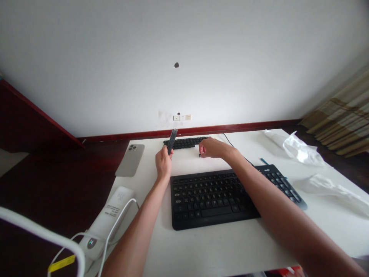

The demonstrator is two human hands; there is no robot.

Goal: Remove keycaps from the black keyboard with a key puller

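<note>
Raised over the table's left-centre, my left hand (163,163) is closed around a dark, narrow, flat bar (172,141) with a pale upper end. My right hand (212,147) is bent down in a pinch, with a small black keycap-like piece (200,155) at its fingertips. Behind both hands lies a block of black keycaps (187,142), partly covered by my right hand. Nearer to me is a full-size black keyboard (207,196), and my right forearm passes over its right half. The exact kind of the bar cannot be made out.
A phone (130,161) lies at the white table's left edge, with a white power bank-like device (111,219) and its cable below it. Crumpled clear plastic (300,148) is at the right. A thin blue tool (263,161) rests behind the keyboard.
</note>
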